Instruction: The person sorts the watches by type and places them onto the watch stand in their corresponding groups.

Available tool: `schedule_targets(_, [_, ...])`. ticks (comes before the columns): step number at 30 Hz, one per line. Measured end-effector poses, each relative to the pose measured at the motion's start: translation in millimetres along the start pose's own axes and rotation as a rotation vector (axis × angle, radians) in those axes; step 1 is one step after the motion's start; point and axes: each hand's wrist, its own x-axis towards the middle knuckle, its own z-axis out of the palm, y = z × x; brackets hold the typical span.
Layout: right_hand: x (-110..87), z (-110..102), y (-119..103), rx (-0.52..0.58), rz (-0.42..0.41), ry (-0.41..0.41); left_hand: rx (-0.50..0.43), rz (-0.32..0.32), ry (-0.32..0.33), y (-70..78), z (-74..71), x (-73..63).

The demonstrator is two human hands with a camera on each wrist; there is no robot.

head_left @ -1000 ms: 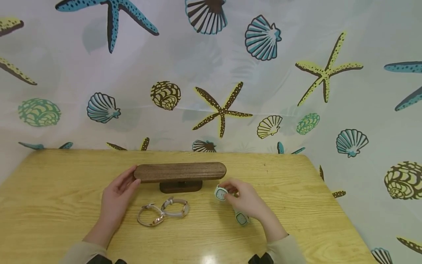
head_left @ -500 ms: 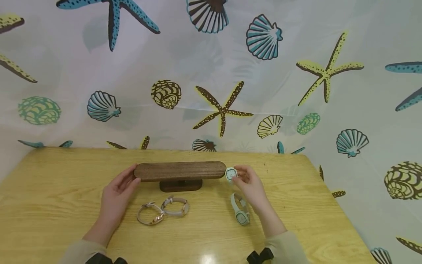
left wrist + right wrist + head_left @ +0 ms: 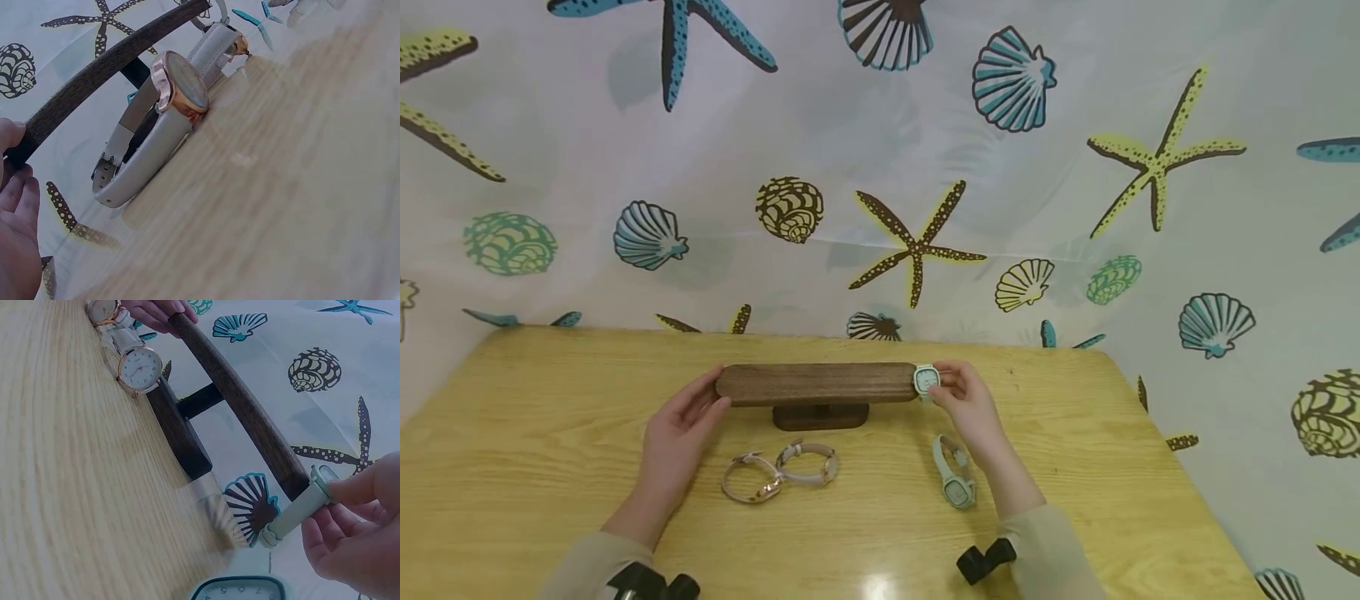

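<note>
In my head view, the mint watch (image 3: 927, 380) is right of centre, at the right end of the wooden bar (image 3: 820, 384); I can't tell whether its strap loops around that tip or only meets it. My right hand (image 3: 976, 417) pinches it between thumb and fingers, with a wide stretch of wood running from that forearm to the table's sloping right edge. The bar stands near the back edge, with a narrow strip of tabletop (image 3: 1090, 467) showing behind it. Up close, the watch has a pale strap and a rounded-square case, a dark line framing its face. The bar is dark, grained and round-ended, raised on a short post over an oblong base (image 3: 820, 417). My left hand (image 3: 673, 442) grips its left end, thumb and fingers on opposite sides. Below the pinching hand, a second mint watch (image 3: 957, 492) lies on the wood, a broad gap separating it from the rose-gold watch (image 3: 763, 490) and the white-strapped watch (image 3: 831, 468), which sit touching or nearly so, below the base. Behind the back edge, a pale cloth (image 3: 722, 167) printed with shells and starfish fills the upper frame.
</note>
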Motion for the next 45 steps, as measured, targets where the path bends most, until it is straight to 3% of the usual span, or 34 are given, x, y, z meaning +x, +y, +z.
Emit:
schedule_targets(5, [7.2,1,2,0.053,0.028,-0.052,0.020,-0.002,0.004,0.8,-3.2,0.1])
schedule_targets(14, [13.9,-2,0,-0.003,-0.008,-0.073,-0.006,0.000,-0.004,3.7,-1.5,3.4])
schedule_targets(22, [14.0,-8,-1,-0.201,-0.066,-0.104,-0.002,-0.002,-0.006,3.6,-2.9,2.5])
schedule_targets(36, [18.7,-11,-3,-0.449,-0.124,-0.145,-0.011,-0.017,-0.001,1.9,-0.8,1.2])
schedule_targets(45, [20.0,-12,-9,-0.519,-0.112,-0.162,0.026,-0.021,-0.014,0.5,0.1,1.8])
